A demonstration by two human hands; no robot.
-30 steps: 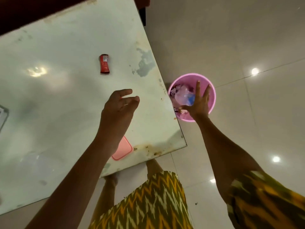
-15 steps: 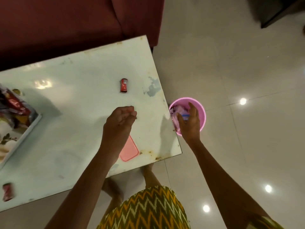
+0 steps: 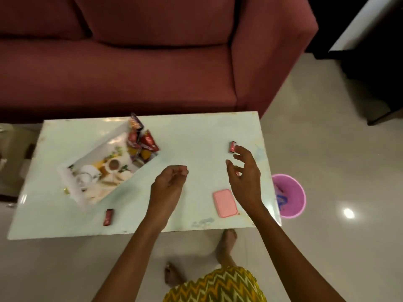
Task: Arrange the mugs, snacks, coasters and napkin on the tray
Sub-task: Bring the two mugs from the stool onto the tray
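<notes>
A white tray (image 3: 72,188) with a printed tea picture lies at an angle on the left of the pale table (image 3: 196,131). Several red snack packets (image 3: 142,142) are piled at its far corner. One small red snack bar (image 3: 232,147) lies near the table's right side, another (image 3: 108,217) near the front edge. A pink coaster (image 3: 225,203) sits at the front right. My right hand (image 3: 245,173) hovers open just beside the right snack bar, fingers spread. My left hand (image 3: 169,186) hangs over the table's middle, fingers loosely curled, holding nothing I can see.
A pink waste bin (image 3: 291,198) with wrappers inside stands on the floor just off the table's right edge. A maroon sofa (image 3: 152,62) runs along the far side. My bare feet (image 3: 225,243) are under the near edge.
My right hand has come out of the pink bin and back over the table by the red snack bar. My view has lifted, so the tray and sofa now show.
</notes>
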